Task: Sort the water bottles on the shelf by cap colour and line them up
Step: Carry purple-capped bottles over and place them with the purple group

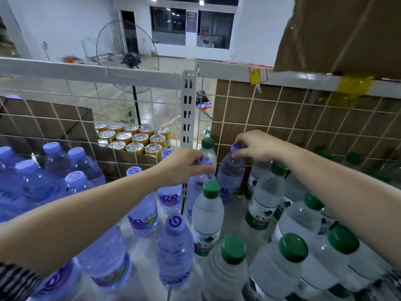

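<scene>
1. Head view: your left hand (186, 165) is curled over the cap of a purple bottle (196, 190) and grips it by the top, at the middle of the shelf (235, 216), in front of the post (188, 101).
2. Your right hand (258, 146) pinches the cap of a second purple bottle (231, 172), just right of the first and close to the wire grid (282, 118) at the back. You cannot tell whether either bottle is lifted off the shelf.
3. The other purple-capped bottles (76, 177) crowd the left side, and the green-capped bottles (293, 246) fill the right.
4. One green bottle (208, 205) stands just in front of the two you hold, among the purple ones.
5. Behind the grid lie gold cans (130, 137), with a fan (128, 51) standing farther off.
</scene>
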A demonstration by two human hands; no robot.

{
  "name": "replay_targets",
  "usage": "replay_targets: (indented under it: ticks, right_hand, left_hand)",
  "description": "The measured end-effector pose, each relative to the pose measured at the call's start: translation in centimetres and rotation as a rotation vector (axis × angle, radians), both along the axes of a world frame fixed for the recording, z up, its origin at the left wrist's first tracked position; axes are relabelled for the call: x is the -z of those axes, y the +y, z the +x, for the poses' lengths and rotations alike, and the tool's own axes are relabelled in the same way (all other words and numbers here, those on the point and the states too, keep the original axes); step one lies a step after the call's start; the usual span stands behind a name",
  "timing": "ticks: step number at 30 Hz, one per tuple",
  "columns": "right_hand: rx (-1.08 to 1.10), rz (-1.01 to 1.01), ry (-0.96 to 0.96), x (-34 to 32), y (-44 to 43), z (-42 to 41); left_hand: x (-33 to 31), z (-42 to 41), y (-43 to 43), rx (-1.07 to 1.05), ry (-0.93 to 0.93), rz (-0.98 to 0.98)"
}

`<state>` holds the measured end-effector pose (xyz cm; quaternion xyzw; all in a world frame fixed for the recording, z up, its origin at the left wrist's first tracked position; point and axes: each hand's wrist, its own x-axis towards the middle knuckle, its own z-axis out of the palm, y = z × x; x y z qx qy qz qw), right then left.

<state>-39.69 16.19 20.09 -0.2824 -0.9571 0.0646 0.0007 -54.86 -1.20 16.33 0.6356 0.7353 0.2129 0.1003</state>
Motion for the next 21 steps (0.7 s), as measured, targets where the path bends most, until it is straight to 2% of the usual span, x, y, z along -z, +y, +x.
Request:
replay_targets:
  ticks: [5, 9, 12, 15, 21]
  right_hand:
    - [0.011, -0.143, 0.253, -4.9, -1.1, 2.2]
    - [-0.041, -0.36, 0.596, -8.0, -2.0, 3.0]
    - [-0.116, -0.558, 0.871, -9.9, -3.8, 2.2]
    - [-0.17, -0.645, 1.037, -11.6, -6.4, 1.1]
    - [-0.249, -0.645, 1.183, -13.1, -11.4, -1.3]
  left_hand:
    - [-4.2, 0.3, -1.1, -0.113, -0.177, 0.339]
    - [-8.3, 0.6, -2.0, -0.138, -0.552, 0.586]
    - [-11.4, 0.2, -3.6, -0.114, -0.73, 0.71]
    - [-14.1, -0.5, -5.7, -0.159, -0.748, 0.855]
    - [-15.7, -4.0, -10.3, -0.231, -0.591, 0.992]
